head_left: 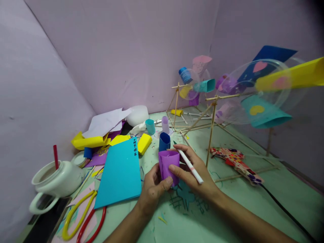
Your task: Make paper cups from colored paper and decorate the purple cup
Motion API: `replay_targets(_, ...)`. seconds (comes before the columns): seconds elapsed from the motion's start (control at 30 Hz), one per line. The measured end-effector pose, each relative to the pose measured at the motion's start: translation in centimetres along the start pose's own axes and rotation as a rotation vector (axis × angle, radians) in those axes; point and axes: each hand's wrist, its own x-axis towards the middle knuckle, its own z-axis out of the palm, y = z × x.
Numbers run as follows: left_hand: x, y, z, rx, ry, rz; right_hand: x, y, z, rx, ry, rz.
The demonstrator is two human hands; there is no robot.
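A purple paper cup (165, 158), rolled from card with a visible overlapping seam, stands upright between my two hands. My left hand (155, 184) is closed around its left side, the thumb pressed on the front. My right hand (194, 163) has its thumb against the cup's right side and also carries a white marker pen (189, 165), which slants down to the right across the fingers. Just behind the purple cup is a dark blue paper cup (164, 141). Farther back stand a teal paper cup (150, 126) and a lilac one (165, 125); a yellow one (144, 143) lies tipped over.
At left are a blue card (121, 175), yellow-handled scissors (66, 219), red handles (102, 222) and a white teapot (60, 177). On the right, stick-framed wheels (268, 91) with paper cups rise above a patterned glue gun (235, 162) and its black cord.
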Motion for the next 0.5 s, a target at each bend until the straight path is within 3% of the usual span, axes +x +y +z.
replay_targets(0.37, 0.28, -0.06, -0.17, -0.007, 0.083, -0.024, 0.49, -0.01, -0.4, 0.019, -0.159, 0.07)
replay_targets(0.5, 0.59, -0.14, -0.29, -0.016, 0.106, -0.03, 0.45, 0.07, -0.47, 0.033, -0.153, 0.081)
